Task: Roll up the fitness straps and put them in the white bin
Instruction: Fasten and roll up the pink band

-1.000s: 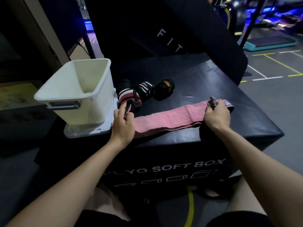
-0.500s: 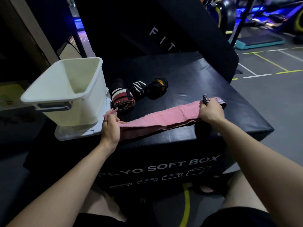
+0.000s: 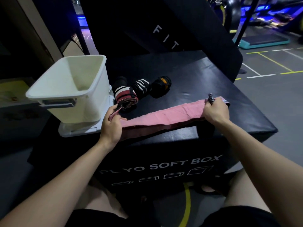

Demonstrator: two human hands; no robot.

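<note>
Black padded plyo box (image 3: 188,82), smooth vinyl top with a slight sheen, white lettering "PLYO SOFT BOX" on its near face. Serves as work surface.

White plastic bin (image 3: 78,102), rectangular, tapered walls, rolled rim, handle slot on its near-left face. Stands upright at the box's left edge on a flat pale lid or tray (image 3: 77,131); interior shows nothing inside.

Long pink fabric fitness strap (image 3: 164,117), soft, nappy weave, edges slightly frayed. Lies unrolled and flat along the near edge of the box top, long axis running left-near to right-far, right end a little farther away.

Left hand (image 3: 111,126): fingers curled, pinching the strap's left end, which is lifted off the surface. Right hand (image 3: 216,112): fingers curled over the right end, pressing it down beside a small dark metal clip (image 3: 210,98).

Three rolled straps, just right of the bin, touching in a row: red-white-black striped roll (image 3: 126,99), black-and-white striped roll (image 3: 141,86), black roll with orange mark (image 3: 161,86).
</note>
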